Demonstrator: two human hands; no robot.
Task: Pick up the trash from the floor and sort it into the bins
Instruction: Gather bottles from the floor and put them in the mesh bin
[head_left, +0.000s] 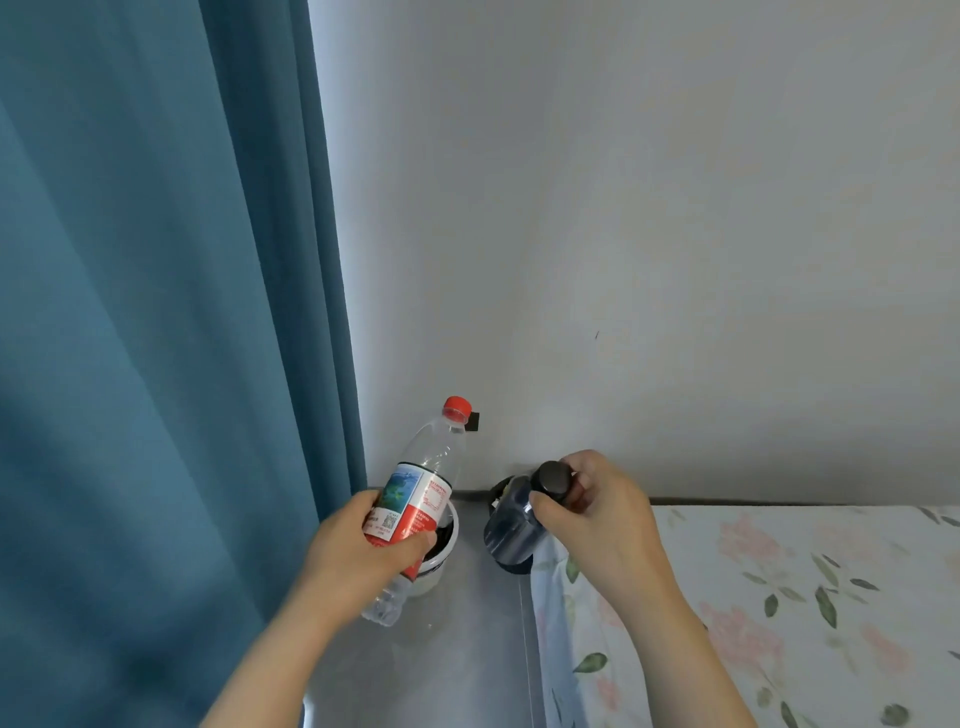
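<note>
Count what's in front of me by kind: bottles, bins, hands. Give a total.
Bottles: 2, clear red-capped water bottle and dark black-capped bottle
Bins: 2, white bin and dark bin, mostly hidden
Hands: 2, left hand and right hand
Total: 6

Soft, rather dim daylight, brightest in a pale strip on the wall (623, 208) beside the curtain (156, 312) edge, where light leaks from behind it. Shadows are faint and nothing glares, bar weak highlights on the clear bottle (431, 462). The wide lens bows the curtain edge, and the curtain's lower left and the dark bottle (511, 530) look blurred.
</note>
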